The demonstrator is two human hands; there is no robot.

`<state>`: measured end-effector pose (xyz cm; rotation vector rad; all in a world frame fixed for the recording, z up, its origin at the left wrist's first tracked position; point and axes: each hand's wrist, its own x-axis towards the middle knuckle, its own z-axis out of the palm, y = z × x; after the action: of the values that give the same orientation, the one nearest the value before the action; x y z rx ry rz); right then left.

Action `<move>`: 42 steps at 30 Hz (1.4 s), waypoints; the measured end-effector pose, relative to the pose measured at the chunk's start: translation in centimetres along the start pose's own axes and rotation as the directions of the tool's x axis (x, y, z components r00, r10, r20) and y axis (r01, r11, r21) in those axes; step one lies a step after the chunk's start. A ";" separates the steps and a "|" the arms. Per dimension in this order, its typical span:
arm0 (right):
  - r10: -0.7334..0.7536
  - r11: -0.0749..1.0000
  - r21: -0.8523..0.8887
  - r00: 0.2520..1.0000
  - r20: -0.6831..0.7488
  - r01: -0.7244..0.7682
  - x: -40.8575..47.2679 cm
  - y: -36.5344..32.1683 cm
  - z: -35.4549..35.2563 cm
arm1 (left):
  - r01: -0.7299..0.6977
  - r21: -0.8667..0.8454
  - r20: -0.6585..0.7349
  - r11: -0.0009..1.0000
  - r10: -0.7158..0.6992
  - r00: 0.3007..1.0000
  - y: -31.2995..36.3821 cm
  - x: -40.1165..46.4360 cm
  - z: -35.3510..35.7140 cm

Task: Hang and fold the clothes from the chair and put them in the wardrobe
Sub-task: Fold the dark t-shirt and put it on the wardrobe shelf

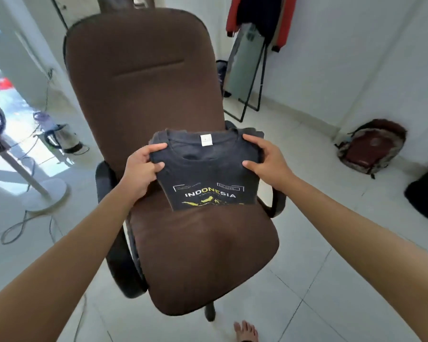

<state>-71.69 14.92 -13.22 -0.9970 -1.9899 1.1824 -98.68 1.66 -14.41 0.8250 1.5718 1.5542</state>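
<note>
A folded dark T-shirt (205,174) with white "INDONESIA" lettering and a yellow print lies flat, its collar toward the chair's backrest. It sits over the seat of a brown office chair (200,255). My left hand (142,169) pinches the shirt's left edge near the collar, thumb on top. My right hand (265,159) grips the right edge the same way. I cannot tell whether the shirt rests on the seat or is lifted slightly. No wardrobe is in view.
A standing fan (32,191) with loose cables is on the floor at left, beside a kettle (64,139). A leaning mirror (247,70) and hanging red-and-dark jackets (260,18) are at the back right. A backpack (371,149) lies against the right wall.
</note>
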 end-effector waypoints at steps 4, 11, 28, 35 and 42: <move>-0.083 0.996 -0.039 0.972 -0.221 0.076 -6.1 -8.4 -2.8 | -0.194 0.015 0.177 0.981 0.188 0.966 8.3 -2.7 0.5; -0.085 0.996 -0.060 0.823 -0.562 0.062 -25.4 -18.8 -8.4 | -0.344 -0.156 0.543 0.926 0.371 0.753 18.0 -12.6 7.4; -0.102 0.909 -0.111 0.043 -0.994 -0.402 -77.5 -28.5 -7.0 | -0.040 -0.284 0.957 0.958 0.281 -0.065 17.1 -56.4 31.0; -0.292 0.791 -0.068 -0.277 -0.915 -0.608 -90.4 -33.7 -5.7 | 0.108 -0.268 0.914 0.958 0.288 -0.287 17.5 -71.7 33.8; -0.467 0.654 -0.053 -0.348 -0.813 -0.755 -96.9 -38.5 -6.4 | 0.203 -0.325 0.817 0.924 0.382 -0.431 20.7 -81.3 37.8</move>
<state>-26.57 -75.75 12.21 -1.8314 -0.4348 -0.8328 -26.70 -48.40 13.59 1.4709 -0.3211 0.3901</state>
